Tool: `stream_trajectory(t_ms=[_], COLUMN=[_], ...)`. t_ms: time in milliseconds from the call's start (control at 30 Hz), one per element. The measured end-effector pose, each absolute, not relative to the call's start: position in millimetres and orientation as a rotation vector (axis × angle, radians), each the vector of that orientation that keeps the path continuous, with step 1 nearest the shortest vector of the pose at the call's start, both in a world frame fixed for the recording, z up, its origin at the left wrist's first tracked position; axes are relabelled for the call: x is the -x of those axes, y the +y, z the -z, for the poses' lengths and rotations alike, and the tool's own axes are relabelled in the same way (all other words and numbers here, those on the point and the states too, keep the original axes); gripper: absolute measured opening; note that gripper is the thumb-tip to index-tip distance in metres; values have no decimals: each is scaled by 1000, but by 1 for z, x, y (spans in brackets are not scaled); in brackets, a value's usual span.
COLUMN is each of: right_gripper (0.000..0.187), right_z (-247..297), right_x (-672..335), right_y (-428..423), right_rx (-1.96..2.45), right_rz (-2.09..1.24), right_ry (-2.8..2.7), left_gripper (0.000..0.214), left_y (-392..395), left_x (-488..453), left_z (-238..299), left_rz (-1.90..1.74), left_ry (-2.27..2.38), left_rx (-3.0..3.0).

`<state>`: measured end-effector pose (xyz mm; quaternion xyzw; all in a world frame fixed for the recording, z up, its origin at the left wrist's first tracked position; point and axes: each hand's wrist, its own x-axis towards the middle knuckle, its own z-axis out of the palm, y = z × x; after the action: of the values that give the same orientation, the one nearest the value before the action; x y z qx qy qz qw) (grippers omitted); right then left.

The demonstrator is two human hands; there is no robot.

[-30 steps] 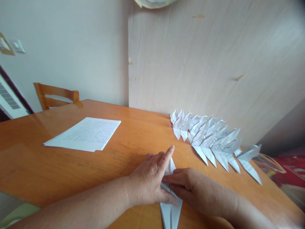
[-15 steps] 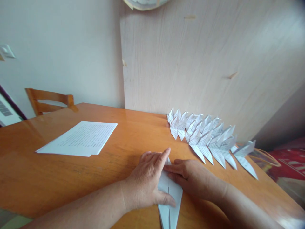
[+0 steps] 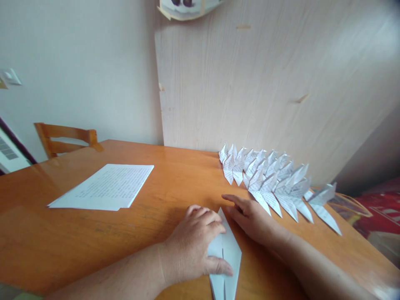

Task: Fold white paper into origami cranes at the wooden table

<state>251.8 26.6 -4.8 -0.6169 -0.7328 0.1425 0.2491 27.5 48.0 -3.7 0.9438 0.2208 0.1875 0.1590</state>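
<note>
A white sheet of paper folded into a long kite shape (image 3: pixel 231 250) lies on the table in front of me, its narrow point facing away. On its left side rests my left hand (image 3: pixel 196 241), thumb spread across the paper and fingers slightly bent over its edge, pressing it down rather than gripping it. Just right of the paper's tip, my right hand (image 3: pixel 250 214) hovers low or rests on the wood, index finger stretched out, holding nothing. The lower end of the paper runs out of view.
Several folded paper pieces with printed text (image 3: pixel 271 175) stand in rows at the back right. A stack of printed sheets (image 3: pixel 106 187) lies on the left of the wooden table (image 3: pixel 175 179). Behind are a chair (image 3: pixel 65 135) and a wooden panel (image 3: pixel 250 83).
My right hand has come off the folded paper, moving away and to the right of its tip. My left fingers have drawn in a little. The view has tilted up slightly.
</note>
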Motion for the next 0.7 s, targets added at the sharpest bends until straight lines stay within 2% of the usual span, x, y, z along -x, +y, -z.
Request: stream_trajectory(t_ms=[167, 700], right_gripper=[27, 30], right_z=[1, -6], right_x=[-255, -251], right_y=[24, 20], right_rx=[1524, 1571], right_rz=[-427, -436], right_ry=[-2068, -2144], left_gripper=[72, 63], left_y=[49, 48], left_x=[-28, -28], left_z=[6, 4], left_rz=[-525, -526], left_ry=[634, 663], left_rx=[-2671, -2666])
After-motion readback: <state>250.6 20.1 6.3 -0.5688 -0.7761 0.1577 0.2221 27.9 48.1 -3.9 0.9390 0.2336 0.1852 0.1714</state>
